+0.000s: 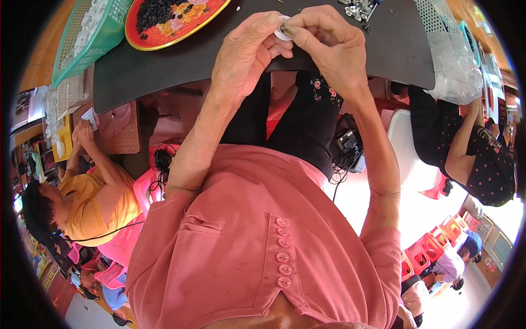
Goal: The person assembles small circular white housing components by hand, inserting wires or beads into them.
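Left hand (246, 55) and right hand (329, 46) meet over dark surface (164, 71) edge, fingers of both clamped on small white disc (282, 28). Risk: disc slips from pinch, drops into lap. Red flowered tray (170, 19) holds black bits; green basket (87, 38) at left; clear bag (455, 71) at right.

One view only, from a fisheye camera worn on the person's head, looking steeply down along the pink shirt (263, 241) to the forearms rising from the lower part of the picture. It sits close: the two hands fill the upper middle, over the near edge of the dark tabletop (164, 66). Straight edges bow near the black rim, where seated neighbours show at both sides.
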Demonstrator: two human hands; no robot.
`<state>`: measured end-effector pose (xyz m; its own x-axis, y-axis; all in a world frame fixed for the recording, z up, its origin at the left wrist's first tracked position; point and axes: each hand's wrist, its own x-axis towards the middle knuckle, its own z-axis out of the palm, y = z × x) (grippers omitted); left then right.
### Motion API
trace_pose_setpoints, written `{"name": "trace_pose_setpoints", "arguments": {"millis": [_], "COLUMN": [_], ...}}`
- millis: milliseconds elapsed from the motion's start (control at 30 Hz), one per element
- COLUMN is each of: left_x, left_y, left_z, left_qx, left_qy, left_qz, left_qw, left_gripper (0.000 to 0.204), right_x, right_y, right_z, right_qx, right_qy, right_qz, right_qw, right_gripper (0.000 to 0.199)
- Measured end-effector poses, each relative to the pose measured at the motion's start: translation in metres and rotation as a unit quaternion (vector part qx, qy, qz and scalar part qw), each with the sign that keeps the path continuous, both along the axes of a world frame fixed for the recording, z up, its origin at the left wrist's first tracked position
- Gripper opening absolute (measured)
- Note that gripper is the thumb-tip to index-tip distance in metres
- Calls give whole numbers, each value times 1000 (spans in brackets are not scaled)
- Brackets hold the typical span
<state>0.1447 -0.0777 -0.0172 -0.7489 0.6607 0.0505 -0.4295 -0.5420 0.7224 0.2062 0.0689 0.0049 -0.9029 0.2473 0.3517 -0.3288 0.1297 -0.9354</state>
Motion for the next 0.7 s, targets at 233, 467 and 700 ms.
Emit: {"name": "trace_pose_setpoints", "arguments": {"millis": [233,467,700], "left_x": [5,6,7], "left_y": [6,3,6], "left_z": [2,4,5], "left_qx": [-27,-33,-34], "left_qy": [22,17,38], "left_qz": [53,60,36], "left_qw": [998,998,998], "left_gripper": [27,28,28], "right_x": [-25,9,-17], "right_y": [6,-4,17], "right_z": [-4,43,-2], "right_qx": [189,228,120], "right_qy": [376,10,303], "right_qz": [-47,-46,75], "right_qw": [906,973,942], "right_gripper": [13,13,10]}}
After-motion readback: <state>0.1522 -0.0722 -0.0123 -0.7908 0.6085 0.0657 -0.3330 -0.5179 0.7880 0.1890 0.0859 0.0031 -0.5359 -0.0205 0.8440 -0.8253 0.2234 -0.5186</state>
